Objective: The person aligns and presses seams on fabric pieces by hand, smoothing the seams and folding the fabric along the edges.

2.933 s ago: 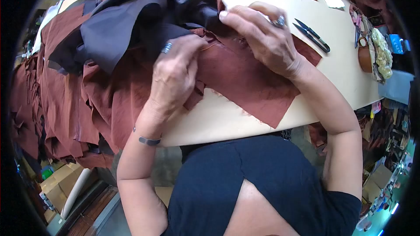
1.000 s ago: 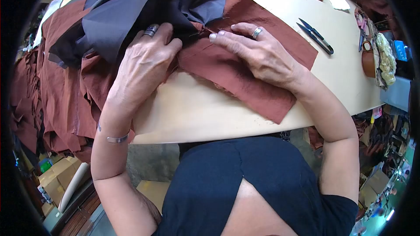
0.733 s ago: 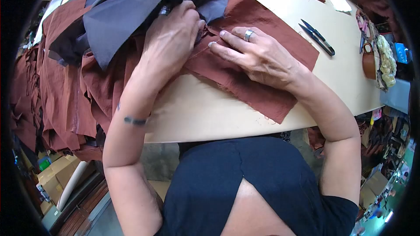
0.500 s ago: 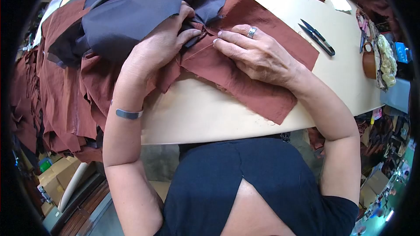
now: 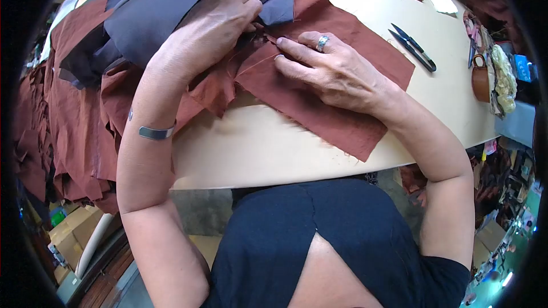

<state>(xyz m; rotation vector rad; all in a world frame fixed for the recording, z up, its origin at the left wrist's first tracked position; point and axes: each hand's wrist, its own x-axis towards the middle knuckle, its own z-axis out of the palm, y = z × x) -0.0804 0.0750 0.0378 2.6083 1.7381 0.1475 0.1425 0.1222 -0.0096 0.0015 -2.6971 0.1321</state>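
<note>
A reddish-brown piece of fabric point(image 5: 331, 117) lies on the table, joining other cloth at a bunched seam in front of me. My left hand point(image 5: 220, 31) is curled with the fingers closed over cloth near that seam, beneath a fold of dark grey fabric point(image 5: 154, 23). What exactly its fingertips grip is hidden. On the brown piece, just right of the seam, rests my right hand point(image 5: 342, 71). Its index finger and thumb press the cloth there, with the other fingers bent under. A loose thread crosses the brown cloth between the hands.
Black thread snips point(image 5: 414, 48) lie on the cream table point(image 5: 451, 102) to the right. A brown leather-like holder point(image 5: 480, 80) and a yellowish bundle point(image 5: 503, 77) sit at the right edge. Heaped brown cloth point(image 5: 74, 131) hangs over the left side.
My left hand has moved up and slightly away from the seam, its fingers now more curled, and the grey cloth has shifted with it. The right hand has barely moved.
</note>
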